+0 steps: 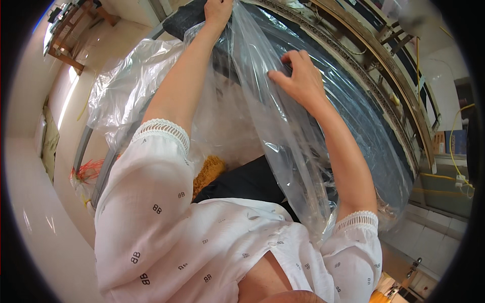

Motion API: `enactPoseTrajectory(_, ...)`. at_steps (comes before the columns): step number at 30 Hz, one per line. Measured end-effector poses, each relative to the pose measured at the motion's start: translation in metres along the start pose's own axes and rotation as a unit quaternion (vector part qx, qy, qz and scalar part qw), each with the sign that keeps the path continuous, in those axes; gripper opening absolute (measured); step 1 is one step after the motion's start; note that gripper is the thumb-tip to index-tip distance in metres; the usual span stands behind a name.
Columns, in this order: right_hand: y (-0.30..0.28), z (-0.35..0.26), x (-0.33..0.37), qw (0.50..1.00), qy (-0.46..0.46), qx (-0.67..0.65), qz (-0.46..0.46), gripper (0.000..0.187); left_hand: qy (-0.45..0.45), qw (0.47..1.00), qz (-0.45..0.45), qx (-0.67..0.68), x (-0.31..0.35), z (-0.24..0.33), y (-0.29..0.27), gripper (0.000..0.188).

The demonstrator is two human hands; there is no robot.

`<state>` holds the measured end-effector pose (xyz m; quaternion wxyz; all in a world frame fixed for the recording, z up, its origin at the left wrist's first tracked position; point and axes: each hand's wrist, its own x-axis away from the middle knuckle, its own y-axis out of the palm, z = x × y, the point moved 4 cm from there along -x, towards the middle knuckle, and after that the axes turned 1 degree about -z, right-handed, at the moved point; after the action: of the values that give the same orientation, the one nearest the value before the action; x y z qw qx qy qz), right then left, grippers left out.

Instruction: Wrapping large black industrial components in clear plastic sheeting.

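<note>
A large clear plastic sheet (252, 91) hangs in long folds from the top of the head view down toward my lap. My left hand (219, 12) is raised at the upper edge, closed on a gathered part of the sheet; some of its fingers are cut off by the frame. Lower and to the right, my right hand (301, 78) is held over the plastic, thumb and fingers apart, with nothing visible in it. Beneath the plastic on the right lies dark material (348, 106) on a long frame. More crumpled clear plastic (131, 81) spreads left of my left forearm.
A long wooden rail (389, 65) runs along the far right side. Yellow cords (451, 146) hang at the right. A wooden stand (68, 38) is at the upper left, red strands (88, 170) are beside a grey metal bar, and something fuzzy and mustard-coloured (209, 174) is below the sheet.
</note>
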<state>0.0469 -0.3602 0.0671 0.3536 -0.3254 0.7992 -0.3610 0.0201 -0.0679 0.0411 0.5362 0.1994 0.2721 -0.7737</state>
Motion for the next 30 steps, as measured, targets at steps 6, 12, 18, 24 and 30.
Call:
enactPoseTrajectory(6, -0.033, 0.042, -0.023, 0.864, 0.262, -0.43, -0.004, 0.022, 0.012, 1.0, -0.021, 0.016, 0.002, -0.003, 0.013, 0.023)
enactPoseTrajectory(12, -0.045, 0.027, 0.086, 0.933, 0.136, -0.246, -0.223, 0.026, 0.046, 0.998, -0.019, -0.043, -0.012, -0.024, 0.001, 0.022)
enactPoseTrajectory(18, -0.072, 0.015, 0.115, 0.998, 0.025, 0.051, 0.013, 0.012, 0.083, 0.993, -0.046, -0.072, -0.016, -0.023, 0.021, 0.022)
enactPoseTrajectory(24, -0.084, 0.035, 0.098, 0.916, 0.213, -0.322, 0.106, 0.018, 0.053, 0.994, -0.042, -0.082, -0.012, -0.027, 0.011, 0.027)
enactPoseTrajectory(30, -0.049, 0.017, 0.082, 0.997, 0.036, 0.037, 0.049, 0.023, 0.049, 0.995, -0.044, -0.077, -0.01, -0.013, 0.011, 0.025)
